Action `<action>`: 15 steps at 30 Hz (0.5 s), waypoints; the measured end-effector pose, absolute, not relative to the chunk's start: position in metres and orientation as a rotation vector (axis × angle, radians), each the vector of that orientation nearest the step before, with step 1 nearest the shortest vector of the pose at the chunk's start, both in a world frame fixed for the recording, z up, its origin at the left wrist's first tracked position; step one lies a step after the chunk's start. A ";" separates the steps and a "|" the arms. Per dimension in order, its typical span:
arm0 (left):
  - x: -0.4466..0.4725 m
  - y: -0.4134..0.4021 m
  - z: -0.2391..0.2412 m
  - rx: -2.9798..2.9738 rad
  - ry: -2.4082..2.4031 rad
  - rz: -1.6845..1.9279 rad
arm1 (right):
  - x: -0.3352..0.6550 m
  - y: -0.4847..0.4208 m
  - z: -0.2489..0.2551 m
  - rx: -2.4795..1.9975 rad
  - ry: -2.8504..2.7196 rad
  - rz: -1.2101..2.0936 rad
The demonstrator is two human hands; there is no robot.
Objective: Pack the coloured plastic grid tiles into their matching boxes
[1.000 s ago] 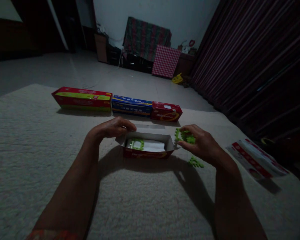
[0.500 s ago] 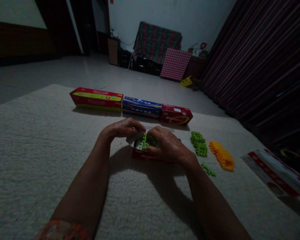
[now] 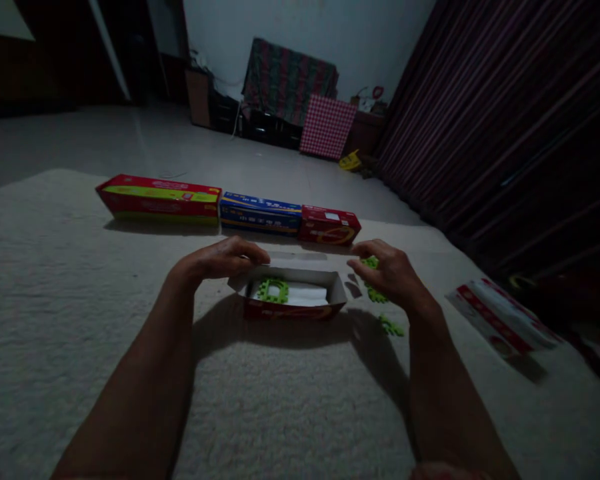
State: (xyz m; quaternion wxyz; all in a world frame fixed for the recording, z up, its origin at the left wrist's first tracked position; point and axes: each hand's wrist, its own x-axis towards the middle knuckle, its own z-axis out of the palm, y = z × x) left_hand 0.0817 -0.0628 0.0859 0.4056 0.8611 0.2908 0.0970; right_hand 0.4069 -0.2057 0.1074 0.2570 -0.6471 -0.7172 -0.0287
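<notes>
An opened red cardboard box (image 3: 293,312) with a white inside sits on the pale mat in front of me. A green toothed plastic piece (image 3: 273,291) lies in its left part. My left hand (image 3: 225,259) is closed on the box's left rear corner, by the raised flap. My right hand (image 3: 387,270) is apart from the box, to its right, thumb and fingers spread with nothing visible between them. Beneath and behind it are more green toothed pieces (image 3: 377,295), partly covered by the hand. A single green piece (image 3: 391,326) lies nearer to me.
Three closed boxes stand in a row behind: a long red and yellow one (image 3: 163,200), a blue one (image 3: 261,213) and a red one (image 3: 330,225). A white and red package (image 3: 497,317) lies at right. Dark curtains (image 3: 460,100) hang beyond the mat.
My right hand has left the box's inside and moved right, over the green pieces. A green piece now lies in the box. The orange pieces are hidden now; the view has shifted right.
</notes>
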 end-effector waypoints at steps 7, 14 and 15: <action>0.082 -0.062 0.084 2.159 0.769 0.212 | 0.482 -0.236 0.063 -2.462 -1.418 -0.136; 0.084 -0.063 0.091 2.181 0.800 0.205 | 0.471 -0.231 0.025 -2.489 -1.307 -0.050; 0.084 -0.063 0.091 2.186 0.793 0.210 | 0.469 -0.230 0.023 -2.507 -1.301 -0.023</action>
